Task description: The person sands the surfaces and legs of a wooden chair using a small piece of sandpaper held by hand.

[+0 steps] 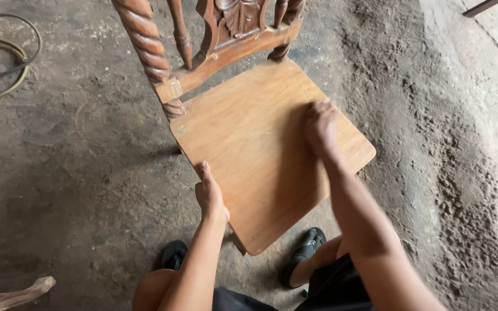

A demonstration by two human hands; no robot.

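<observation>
While L grip [210,196] holds seat [260,144] edge, R grip [320,124] rests atop.

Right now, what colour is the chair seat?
Light orange-brown bare wood with visible grain, paler than the darker carved backrest; the seat shows best in the head view.

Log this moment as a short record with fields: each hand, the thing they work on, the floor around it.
left hand: grips the seat's left edge
right hand: pressed flat on the seat top, blurred
chair seat: bare wooden board
chair back: carved, twisted posts
floor: dusty, with sawdust
hose: coiled, top left
shoes: black, under the seat
</observation>
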